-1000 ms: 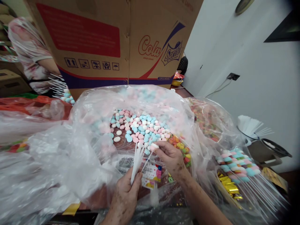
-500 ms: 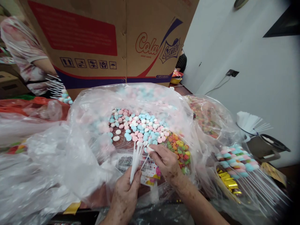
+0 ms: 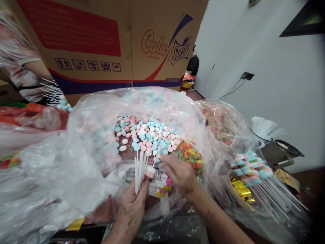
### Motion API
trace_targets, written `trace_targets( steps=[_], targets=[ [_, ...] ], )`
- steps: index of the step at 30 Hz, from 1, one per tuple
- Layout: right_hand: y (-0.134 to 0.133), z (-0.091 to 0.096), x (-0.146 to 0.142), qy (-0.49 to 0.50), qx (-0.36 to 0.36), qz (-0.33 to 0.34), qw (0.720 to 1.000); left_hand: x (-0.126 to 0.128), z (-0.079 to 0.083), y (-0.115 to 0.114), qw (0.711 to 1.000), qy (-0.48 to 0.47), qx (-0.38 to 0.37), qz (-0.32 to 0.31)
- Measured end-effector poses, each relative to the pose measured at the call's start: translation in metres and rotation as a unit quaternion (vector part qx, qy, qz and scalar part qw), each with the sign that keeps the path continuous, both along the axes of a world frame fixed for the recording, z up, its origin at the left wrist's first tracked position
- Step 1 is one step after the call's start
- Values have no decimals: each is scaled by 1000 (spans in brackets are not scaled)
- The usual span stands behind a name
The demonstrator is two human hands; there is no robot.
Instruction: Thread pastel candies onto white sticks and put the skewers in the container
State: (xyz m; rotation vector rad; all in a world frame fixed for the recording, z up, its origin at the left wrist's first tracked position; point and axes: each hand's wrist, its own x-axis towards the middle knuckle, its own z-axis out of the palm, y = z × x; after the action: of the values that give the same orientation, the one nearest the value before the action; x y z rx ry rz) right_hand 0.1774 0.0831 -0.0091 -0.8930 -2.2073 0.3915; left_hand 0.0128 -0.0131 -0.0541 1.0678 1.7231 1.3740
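My left hand (image 3: 132,206) is closed around a bundle of thin white sticks (image 3: 140,167) that point up and away from me. A pale pink candy (image 3: 150,173) sits on one stick just above that hand. My right hand (image 3: 177,173) hovers right of the sticks, fingers curled toward a small piece I cannot make out. Both hands are over a clear plastic bag (image 3: 83,149) that holds a heap of pink, blue and white candies (image 3: 147,134). A patch of orange, yellow and green ring candies (image 3: 191,156) lies beside my right hand.
A large cardboard box (image 3: 106,44) stands behind the bag. Finished candy sticks (image 3: 250,167) lie in a bag at the right, above gold foil (image 3: 241,191). White paper pieces (image 3: 264,128) fan out near a dark lid (image 3: 289,148). Another person's sleeve (image 3: 17,64) shows far left.
The stick bundle in my left hand has swung more upright. My right hand has come down from the stick tips, and a pink candy now sits low on a stick.
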Motion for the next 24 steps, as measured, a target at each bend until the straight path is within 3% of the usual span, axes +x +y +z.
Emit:
trace_targets(
  steps=[2,4,6,8,14,20,24],
  targets=[
    [23,5,21,-83,27,-90,992,0,1,0,1000,-22,-9,-7],
    [44,8,34,-235,24,-144,961,0,3,0,999,-39,-7,-11],
    [56,6,36,-356,22,-152,922,0,5,0,999,-50,-1,-9],
    [61,1,29,-411,28,-147,899,-1,6,0,999,-52,1,-13],
    [60,-6,10,-412,32,-106,904,0,3,0,996,-88,-4,-25],
    [64,17,35,-420,11,-82,904,4,4,-2,994,-112,-2,-7],
    [59,19,49,-450,20,-87,888,5,6,-2,995,-102,-1,-5]
  ],
)
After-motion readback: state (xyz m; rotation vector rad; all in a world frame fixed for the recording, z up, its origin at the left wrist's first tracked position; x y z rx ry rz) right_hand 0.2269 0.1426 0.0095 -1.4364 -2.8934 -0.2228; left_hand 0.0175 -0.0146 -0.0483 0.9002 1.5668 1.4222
